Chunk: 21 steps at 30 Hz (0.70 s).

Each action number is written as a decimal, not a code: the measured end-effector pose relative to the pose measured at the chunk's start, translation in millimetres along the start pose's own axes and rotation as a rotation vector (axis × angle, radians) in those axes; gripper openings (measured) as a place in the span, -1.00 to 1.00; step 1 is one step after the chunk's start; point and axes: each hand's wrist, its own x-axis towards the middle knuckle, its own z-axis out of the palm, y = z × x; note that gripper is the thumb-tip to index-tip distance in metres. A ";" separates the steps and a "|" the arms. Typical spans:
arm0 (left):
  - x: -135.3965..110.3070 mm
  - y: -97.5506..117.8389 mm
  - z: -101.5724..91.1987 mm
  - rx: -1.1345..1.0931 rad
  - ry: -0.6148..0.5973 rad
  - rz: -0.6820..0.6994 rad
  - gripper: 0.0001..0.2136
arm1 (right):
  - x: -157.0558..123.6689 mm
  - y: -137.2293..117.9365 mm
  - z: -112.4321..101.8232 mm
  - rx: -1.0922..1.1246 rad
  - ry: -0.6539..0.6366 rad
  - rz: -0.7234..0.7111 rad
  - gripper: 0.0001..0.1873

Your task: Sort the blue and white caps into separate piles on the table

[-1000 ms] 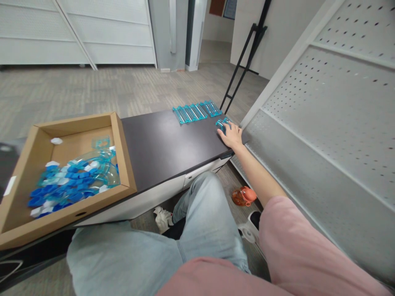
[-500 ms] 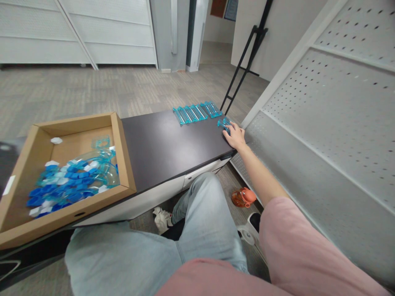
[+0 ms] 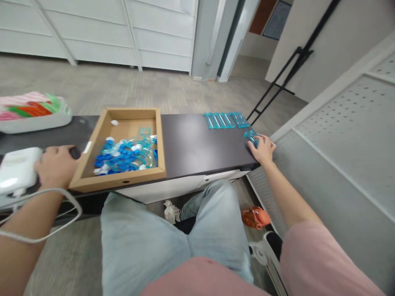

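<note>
At the right end of the dark tabletop (image 3: 191, 152), my right hand (image 3: 263, 149) has its fingers curled around clear blue plastic pieces (image 3: 250, 136). Behind it, a row of similar clear blue plastic pieces (image 3: 220, 121) lies side by side. My left hand (image 3: 57, 166) is far to the left, beside the cardboard box (image 3: 143, 176), slightly blurred. A small black object (image 3: 75, 153) sits between its fingers and thumb; its kind is unclear. Inside the box is a heap of blue, white and clear plastic parts (image 3: 125, 155).
A white adapter-like block (image 3: 20, 169) with a white cable (image 3: 69, 195) lies by my left wrist. Farther back stands a white basket (image 3: 37, 122) of colourful items. An orange bottle (image 3: 255, 218) is on the floor. A perforated panel (image 3: 345, 131) borders the right side.
The view has swung left, bringing my left hand, the adapter-like block and the basket into sight. My right hand stays at the blue pieces at the table's right end.
</note>
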 end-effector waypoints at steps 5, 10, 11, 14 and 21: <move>12.2 -27.0 18.4 -0.076 0.288 -0.113 -0.21 | 8.2 -45.6 3.6 0.029 0.055 -0.026 -0.43; 14.0 -26.2 22.5 -0.142 0.330 -0.034 -0.33 | 5.4 -178.9 14.5 0.112 -0.211 -0.426 -0.55; 14.0 -26.5 23.4 -0.151 0.341 -0.032 -0.33 | 0.9 -212.1 16.2 0.152 -0.281 -0.531 -0.55; 17.0 -28.6 27.5 -0.168 0.378 -0.034 -0.35 | -20.6 -308.9 21.2 0.226 -0.442 -0.818 -0.54; 25.2 -31.7 35.0 -0.188 0.409 -0.042 -0.36 | -74.4 -430.2 46.5 -0.047 -0.565 -1.069 -0.46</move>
